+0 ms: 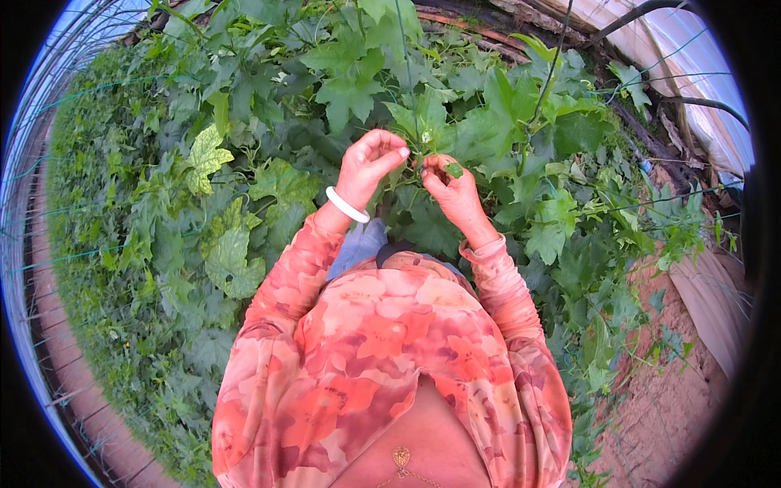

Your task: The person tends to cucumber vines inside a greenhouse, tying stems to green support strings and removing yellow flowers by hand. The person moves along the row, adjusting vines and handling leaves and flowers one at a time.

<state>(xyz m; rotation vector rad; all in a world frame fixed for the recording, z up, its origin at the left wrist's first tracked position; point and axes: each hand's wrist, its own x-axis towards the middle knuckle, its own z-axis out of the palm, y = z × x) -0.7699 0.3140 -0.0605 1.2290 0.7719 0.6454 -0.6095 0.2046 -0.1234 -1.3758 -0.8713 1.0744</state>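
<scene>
My left hand (361,166), with a white bangle (346,205) on the wrist, is raised beside a climbing vine's tip. Its fingers curl toward the thumb; whether anything thin lies between them cannot be made out. Close by on the right, my right hand (456,194) pinches a thin vine stem between thumb and fingers. A small green leaf (453,169) lies over those fingers. Just above, a pale flower bud cluster (426,136) shows among young leaves. An upright dark green string (406,61) runs down to the vine between my hands.
Dense lobed vine leaves (348,97) surround me, some yellow-mottled (207,160). Another support string (552,67) slants at upper right. Plastic sheeting (689,55) and a curved pole (640,15) stand beyond. Bare soil (659,402) lies at lower right; greenish wires cross the left side.
</scene>
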